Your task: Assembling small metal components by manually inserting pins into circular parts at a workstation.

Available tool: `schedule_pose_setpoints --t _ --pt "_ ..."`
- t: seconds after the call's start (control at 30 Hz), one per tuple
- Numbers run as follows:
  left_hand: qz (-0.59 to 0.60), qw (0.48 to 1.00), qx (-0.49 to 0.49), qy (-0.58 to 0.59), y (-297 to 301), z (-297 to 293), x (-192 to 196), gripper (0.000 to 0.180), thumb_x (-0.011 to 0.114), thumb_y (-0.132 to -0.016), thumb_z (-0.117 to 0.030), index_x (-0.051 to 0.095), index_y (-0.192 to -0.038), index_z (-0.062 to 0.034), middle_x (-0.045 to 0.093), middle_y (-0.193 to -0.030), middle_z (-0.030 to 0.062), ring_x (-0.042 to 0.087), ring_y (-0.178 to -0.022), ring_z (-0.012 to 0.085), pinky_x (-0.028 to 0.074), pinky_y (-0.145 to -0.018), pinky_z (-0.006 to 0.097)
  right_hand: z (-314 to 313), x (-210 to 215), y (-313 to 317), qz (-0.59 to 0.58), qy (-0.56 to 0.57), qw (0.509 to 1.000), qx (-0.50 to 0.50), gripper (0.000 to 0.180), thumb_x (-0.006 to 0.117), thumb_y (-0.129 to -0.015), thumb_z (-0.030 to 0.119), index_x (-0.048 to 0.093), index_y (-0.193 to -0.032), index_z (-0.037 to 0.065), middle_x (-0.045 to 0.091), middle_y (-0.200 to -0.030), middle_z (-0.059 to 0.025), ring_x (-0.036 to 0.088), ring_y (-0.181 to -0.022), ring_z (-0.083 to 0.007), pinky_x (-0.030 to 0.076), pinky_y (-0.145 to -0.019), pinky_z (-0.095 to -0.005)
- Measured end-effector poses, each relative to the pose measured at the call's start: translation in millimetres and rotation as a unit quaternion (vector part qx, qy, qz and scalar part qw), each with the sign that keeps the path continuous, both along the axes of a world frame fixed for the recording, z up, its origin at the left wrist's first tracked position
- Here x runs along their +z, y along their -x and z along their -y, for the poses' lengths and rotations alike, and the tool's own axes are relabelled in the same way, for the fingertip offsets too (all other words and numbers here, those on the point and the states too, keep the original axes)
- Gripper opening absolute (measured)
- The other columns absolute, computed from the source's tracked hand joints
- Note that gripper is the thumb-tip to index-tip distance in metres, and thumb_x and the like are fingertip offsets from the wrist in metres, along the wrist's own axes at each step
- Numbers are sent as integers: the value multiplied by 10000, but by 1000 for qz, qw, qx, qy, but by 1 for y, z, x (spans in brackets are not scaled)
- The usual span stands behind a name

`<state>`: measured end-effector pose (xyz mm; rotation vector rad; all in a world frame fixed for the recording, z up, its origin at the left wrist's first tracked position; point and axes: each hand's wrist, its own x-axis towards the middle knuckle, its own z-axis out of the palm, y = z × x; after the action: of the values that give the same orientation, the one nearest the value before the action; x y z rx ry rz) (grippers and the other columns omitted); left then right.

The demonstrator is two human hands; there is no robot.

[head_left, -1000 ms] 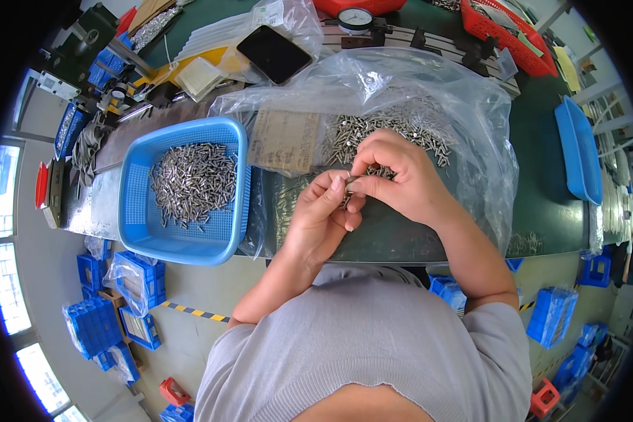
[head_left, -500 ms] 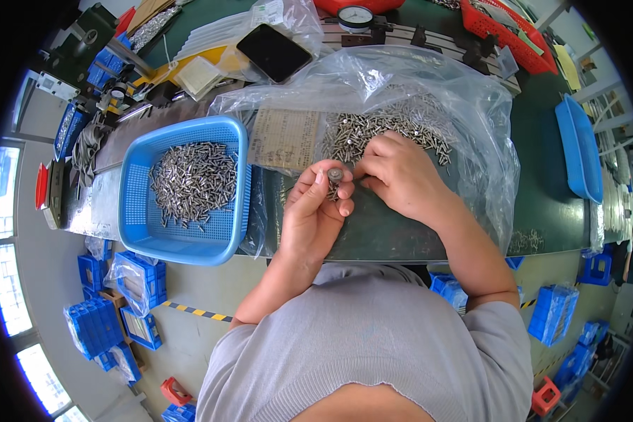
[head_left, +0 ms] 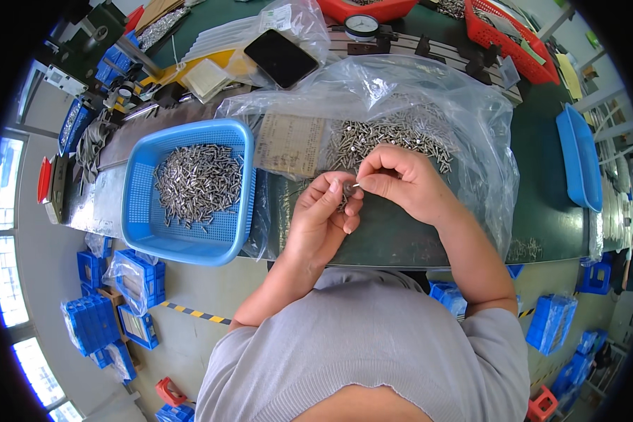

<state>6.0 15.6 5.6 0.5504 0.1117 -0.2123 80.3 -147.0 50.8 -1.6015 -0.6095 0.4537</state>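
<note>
Thumb and fingers of my left hand (head_left: 316, 219) are closed round a small round metal piece (head_left: 348, 188), with several small metal pins partly visible in the curled fingers. Just to its right, my right hand (head_left: 413, 186) pinches a small metal pin (head_left: 357, 185) between thumb and forefinger, its tip at the round piece. Whether the pin is inside the piece I cannot tell. Beyond my hands, a heap of similar metal pins (head_left: 383, 137) lies on a clear plastic bag (head_left: 482, 141). More pins (head_left: 197, 181) fill the blue basket (head_left: 183, 251) on the left.
A brown written card (head_left: 288, 144) lies under the plastic between basket and heap. Farther back are a black phone (head_left: 281, 58), a dial gauge (head_left: 361, 27) on a metal rail and a red basket (head_left: 524, 60). A blue tray (head_left: 579, 158) stands at the right edge.
My right hand has drawn back from the heap's edge and now holds a pin up to the round piece. My left hand has turned that piece toward the right.
</note>
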Motion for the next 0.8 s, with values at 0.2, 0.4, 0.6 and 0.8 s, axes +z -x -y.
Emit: schedule_pose_setpoints --t 0.2,0.4,0.6,0.8 --pt "-11 1000 3 -8 0 1 1 182 547 -929 -191 561 -1031 -41 598 -892 85 520 -689 128 417 -527 235 -2 1 2 36 23 999 -2 77 649 -829 52 598 -826 -6 581 -780 -47 600 -704 -110 484 -655 -244" --pt "-13 1000 -7 -24 0 0 0 180 552 -929 -201 571 -1003 -38 564 -820 40 494 -669 112 392 -507 227 -6 -5 5 75 42 996 -7 114 692 -784 69 588 -813 33 549 -840 -23 551 -751 -102 444 -646 -241" --pt "-18 999 -35 -21 0 1 6 205 563 -924 -228 582 -971 -30 551 -803 31 485 -665 101 378 -493 221 -4 -8 -1 261 53 964 -1 172 727 -723 74 586 -818 45 554 -858 -27 544 -795 -144 436 -680 -271" --pt "-12 999 1 -42 1 5 3 223 549 -930 -240 573 -994 -28 574 -829 52 522 -702 125 414 -530 229 -2 -5 -1 221 42 974 -16 141 721 -730 73 616 -820 48 566 -832 -28 553 -790 -149 436 -675 -265"
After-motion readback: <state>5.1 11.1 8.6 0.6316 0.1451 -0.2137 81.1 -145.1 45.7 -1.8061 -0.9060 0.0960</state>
